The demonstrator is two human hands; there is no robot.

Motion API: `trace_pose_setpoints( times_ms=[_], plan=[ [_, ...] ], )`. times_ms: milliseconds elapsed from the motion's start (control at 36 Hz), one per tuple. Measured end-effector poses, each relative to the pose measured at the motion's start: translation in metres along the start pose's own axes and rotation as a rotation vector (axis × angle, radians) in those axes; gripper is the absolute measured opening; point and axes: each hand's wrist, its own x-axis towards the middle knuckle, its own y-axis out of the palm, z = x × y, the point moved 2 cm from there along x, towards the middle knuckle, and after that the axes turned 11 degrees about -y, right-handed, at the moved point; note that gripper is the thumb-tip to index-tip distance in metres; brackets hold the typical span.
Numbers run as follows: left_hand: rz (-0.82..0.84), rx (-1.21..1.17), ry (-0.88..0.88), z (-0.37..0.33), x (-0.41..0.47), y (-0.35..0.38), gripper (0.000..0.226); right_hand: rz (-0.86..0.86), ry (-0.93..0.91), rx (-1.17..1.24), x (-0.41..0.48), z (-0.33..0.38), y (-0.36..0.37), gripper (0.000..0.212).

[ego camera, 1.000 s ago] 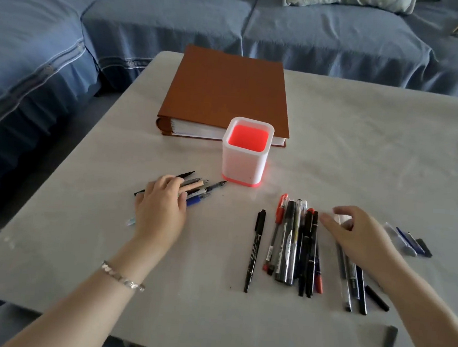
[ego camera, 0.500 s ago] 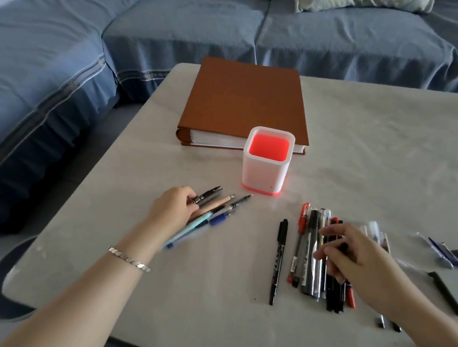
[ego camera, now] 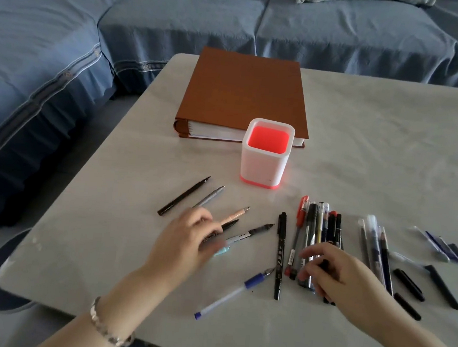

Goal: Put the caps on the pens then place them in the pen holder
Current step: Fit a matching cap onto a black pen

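Observation:
The white pen holder (ego camera: 264, 162) with a red inside stands upright mid-table. Several uncapped pens are fanned out left of it: a black one (ego camera: 183, 195), a grey one (ego camera: 209, 196), a tan one (ego camera: 235, 215) and a blue-gripped pen (ego camera: 235, 291). My left hand (ego camera: 187, 241), blurred, lies flat on the near ends of some of them with its fingers apart. A bundle of capped pens (ego camera: 317, 224) lies right of a single black marker (ego camera: 280, 254). My right hand (ego camera: 335, 274) rests on the bundle's near end, fingers curled; what it grips is hidden.
A thick brown book (ego camera: 242, 92) lies just behind the holder. Clear pens (ego camera: 376, 239), loose black caps (ego camera: 408, 284) and blue caps (ego camera: 446, 249) lie at the right. A blue sofa (ego camera: 179, 19) wraps the table's far and left sides.
My left hand has let go of the gathered uncapped pens, which now lie spread apart; the blue-gripped pen lies nearer to me. My right hand has slid down the capped bundle.

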Motion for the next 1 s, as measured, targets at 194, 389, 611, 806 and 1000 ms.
trace_pose_setpoints(
  times_ms=[194, 389, 611, 806, 1000],
  plan=[
    [0.066, 0.124, -0.126, -0.010, -0.018, 0.019, 0.029, 0.140, -0.285, -0.258, -0.009, 0.037, 0.028, 0.022],
    [0.036, 0.076, -0.257, -0.003, -0.007, 0.017, 0.011, 0.275, -0.464, -0.663, 0.009, 0.024, 0.066, 0.029],
    [0.052, 0.164, -0.389, 0.000, 0.003, 0.008, 0.015, 0.135, -0.470, -0.662, 0.034, 0.011, 0.064, 0.026],
    [-0.074, -0.245, -0.514, -0.024, -0.001, -0.014, 0.012, 0.086, -0.396, -0.652, 0.047, 0.012, 0.062, 0.028],
    [0.252, -1.034, -0.798, -0.071, -0.008, -0.027, 0.019, -0.165, 0.028, 0.213, 0.029, 0.021, 0.025, 0.035]
  ],
)
